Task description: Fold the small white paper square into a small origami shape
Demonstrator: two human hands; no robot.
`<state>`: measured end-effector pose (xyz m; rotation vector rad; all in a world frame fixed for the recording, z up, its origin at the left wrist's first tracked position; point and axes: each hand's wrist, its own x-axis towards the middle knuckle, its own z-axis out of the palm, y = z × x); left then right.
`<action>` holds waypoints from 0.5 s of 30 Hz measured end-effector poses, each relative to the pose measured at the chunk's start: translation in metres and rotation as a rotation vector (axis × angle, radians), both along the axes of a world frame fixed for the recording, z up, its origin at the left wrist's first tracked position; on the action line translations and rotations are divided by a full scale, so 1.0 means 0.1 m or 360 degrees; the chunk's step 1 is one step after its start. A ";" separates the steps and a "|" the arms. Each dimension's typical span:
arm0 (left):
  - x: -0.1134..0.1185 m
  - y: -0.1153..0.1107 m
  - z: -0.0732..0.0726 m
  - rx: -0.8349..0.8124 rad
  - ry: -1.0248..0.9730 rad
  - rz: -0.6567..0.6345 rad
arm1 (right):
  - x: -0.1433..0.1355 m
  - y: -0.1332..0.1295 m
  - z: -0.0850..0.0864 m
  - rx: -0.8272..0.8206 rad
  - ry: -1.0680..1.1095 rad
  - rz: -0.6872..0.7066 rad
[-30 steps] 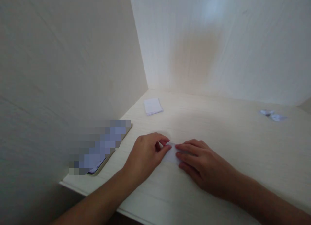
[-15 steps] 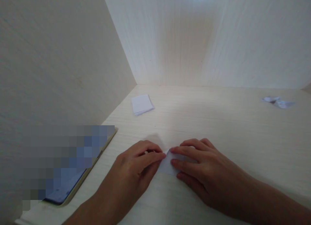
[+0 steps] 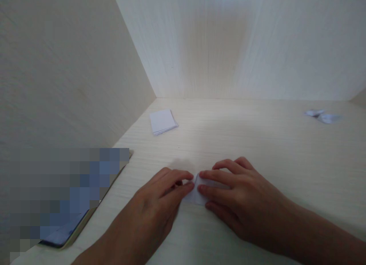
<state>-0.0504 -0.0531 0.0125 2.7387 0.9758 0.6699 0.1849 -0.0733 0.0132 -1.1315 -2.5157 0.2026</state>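
Note:
A small piece of white paper (image 3: 201, 196) lies on the pale tabletop between my hands, with a flap folded over from the right along an upright edge. My left hand (image 3: 160, 200) has its thumb and fingertips closed at the paper's left side. Spread fingers of my right hand (image 3: 237, 192) press flat on the folded part. The paper's left portion is partly hidden by my left fingers.
A stack of white paper squares (image 3: 162, 122) sits at the back left. Folded or crumpled white paper pieces (image 3: 327, 117) lie at the back right. A phone (image 3: 67, 232), mostly blurred out, leans at the left wall.
The raised paper flap now lies flatter, with a straighter left edge. My left index finger has lifted slightly. The whole view has shifted a little.

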 end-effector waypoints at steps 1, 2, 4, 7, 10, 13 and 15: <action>0.00 0.00 -0.01 0.0015 -0.0010 -0.0026 | 0.00 0.00 0.01 0.0010 -0.0020 0.0005; 0.00 0.00 -0.01 0.0029 -0.0013 -0.0049 | 0.00 0.00 0.01 0.0015 -0.0040 0.0009; -0.01 0.00 -0.02 0.0062 -0.0013 -0.0070 | 0.00 0.00 0.02 0.0021 -0.0076 0.0023; -0.02 0.00 -0.03 0.0057 0.0002 -0.0075 | -0.01 0.00 0.03 0.0046 -0.0105 0.0034; -0.03 0.01 -0.03 0.0021 0.0008 -0.0101 | -0.01 0.01 0.01 0.0089 -0.0091 0.0043; -0.05 0.00 -0.02 -0.0011 0.0047 -0.0107 | 0.00 0.01 -0.01 0.0115 -0.0064 0.0067; -0.05 -0.01 -0.01 -0.0010 0.0072 -0.0102 | 0.00 0.00 -0.02 0.0109 -0.0052 0.0072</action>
